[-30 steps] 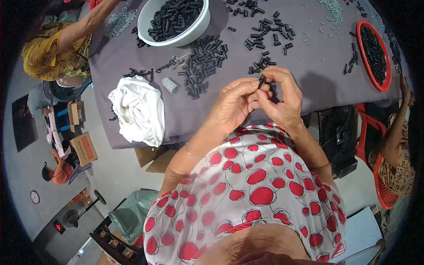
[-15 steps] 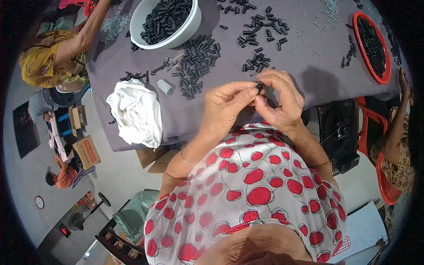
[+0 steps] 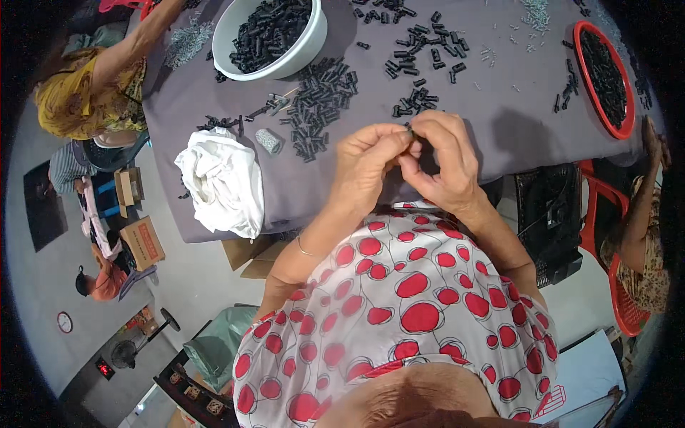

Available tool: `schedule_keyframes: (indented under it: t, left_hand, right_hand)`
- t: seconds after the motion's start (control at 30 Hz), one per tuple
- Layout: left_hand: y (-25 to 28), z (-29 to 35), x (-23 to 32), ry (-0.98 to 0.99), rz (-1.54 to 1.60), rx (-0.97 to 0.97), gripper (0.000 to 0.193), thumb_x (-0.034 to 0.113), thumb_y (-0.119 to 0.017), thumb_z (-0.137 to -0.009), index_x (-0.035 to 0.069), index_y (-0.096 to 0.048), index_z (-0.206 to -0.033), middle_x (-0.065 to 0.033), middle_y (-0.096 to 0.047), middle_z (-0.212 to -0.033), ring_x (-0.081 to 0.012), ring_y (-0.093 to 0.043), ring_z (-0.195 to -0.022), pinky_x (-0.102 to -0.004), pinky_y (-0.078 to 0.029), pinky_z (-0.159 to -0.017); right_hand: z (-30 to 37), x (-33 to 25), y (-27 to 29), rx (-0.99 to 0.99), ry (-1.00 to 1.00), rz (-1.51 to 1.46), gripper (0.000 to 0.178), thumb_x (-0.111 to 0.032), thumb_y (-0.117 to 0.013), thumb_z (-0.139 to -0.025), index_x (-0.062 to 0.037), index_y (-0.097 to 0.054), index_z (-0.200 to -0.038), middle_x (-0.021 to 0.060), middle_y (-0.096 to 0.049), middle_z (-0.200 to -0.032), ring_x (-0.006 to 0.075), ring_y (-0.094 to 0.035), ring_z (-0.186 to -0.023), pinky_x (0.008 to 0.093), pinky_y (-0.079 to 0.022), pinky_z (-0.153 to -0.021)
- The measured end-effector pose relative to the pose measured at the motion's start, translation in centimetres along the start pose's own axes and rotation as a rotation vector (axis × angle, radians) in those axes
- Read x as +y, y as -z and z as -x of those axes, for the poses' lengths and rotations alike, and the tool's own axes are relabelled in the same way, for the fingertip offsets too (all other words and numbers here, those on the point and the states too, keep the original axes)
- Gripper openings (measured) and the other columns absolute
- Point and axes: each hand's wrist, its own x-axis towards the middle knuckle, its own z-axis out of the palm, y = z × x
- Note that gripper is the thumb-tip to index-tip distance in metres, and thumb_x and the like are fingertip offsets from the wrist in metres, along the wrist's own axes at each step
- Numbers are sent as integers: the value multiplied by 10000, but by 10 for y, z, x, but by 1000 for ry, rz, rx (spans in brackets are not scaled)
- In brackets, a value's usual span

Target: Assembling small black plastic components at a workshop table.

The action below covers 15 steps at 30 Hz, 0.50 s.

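Observation:
Above the near edge of the table, my left hand (image 3: 367, 160) and my right hand (image 3: 449, 164) meet fingertip to fingertip. Both are closed in a pinch on one small black plastic part, which the fingers hide almost wholly now. Just beyond the fingertips lies a small cluster of similar black plastic parts (image 3: 416, 101). A bigger heap of short black cylindrical parts (image 3: 321, 103) spreads to the left of my hands. More loose black parts (image 3: 428, 50) are scattered farther back.
At the back left stands a white bowl (image 3: 322, 43) full of black parts. A crumpled white cloth (image 3: 221, 182) and a grey speckled cylinder (image 3: 268, 140) lie left. A red tray (image 3: 631, 107) holds black parts at right. Small silvery pieces (image 3: 535, 16) lie far back. Other people sit at both sides.
My right hand has shifted slightly left and its fingers have curled closer over the small black part, which showed more before. My left hand stays nearly in place.

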Motion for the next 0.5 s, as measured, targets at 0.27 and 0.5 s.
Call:
schedule_keyframes:
  t: [0.27,0.5]
  left_hand:
    - [1,-2,-3,-63,-78,84,91,47,-603,-838,-39,-628,-853,-82,-644,-777,-116,-591,-689,-229,-483,-638]
    - [6,-5,-5,-44,-111,115,82,33,-600,-828,-46,-621,-837,-77,-631,-761,-99,-565,-660,-220,-459,-605]
  right_hand:
    - [-9,-6,8,-267,-33,280,412,-133,-719,-601,5,-561,-956,91,-528,-773,247,-559,-683,334,-495,-579]
    - [-11,-8,5,-356,-43,389,367,-179,-722,-598,-20,-562,-887,73,-527,-722,231,-571,-667,323,-508,-542]
